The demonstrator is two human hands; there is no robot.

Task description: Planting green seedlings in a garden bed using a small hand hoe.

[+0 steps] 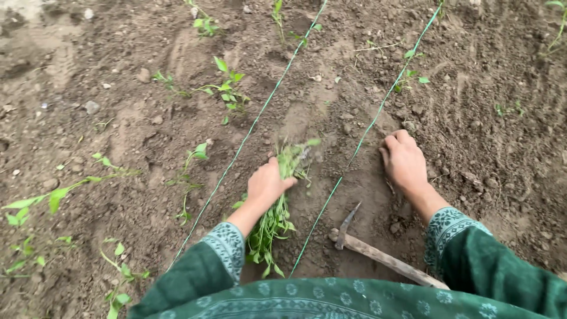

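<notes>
- Closed around a bunch of thin green seedlings [277, 212], the left hand [266, 186] holds them near their root end, leafy tops trailing back toward the green patterned sleeve [221, 248].
- Right hand [404, 162] lies flat, palm down, fingers together on the loose brown soil [366, 189]; it grasps nothing.
- Both hands work in the strip between two taut green guide strings [254, 124] that run away across the bed.
- Judging from this, a light grip suits best: squeezing the stems could bruise them, so hold just firmly enough that none slip out.
- Pressing the earth with the flat palm, as the right hand does, looks sound; keep clear of the strings so they stay straight.
- A small hand hoe with a wooden handle and dark metal blade [378, 254] lies on the soil just beside the right forearm, within easy reach.
- Already rooted young plants [227, 91] stand left of the strings; mind them with the elbow.
</notes>
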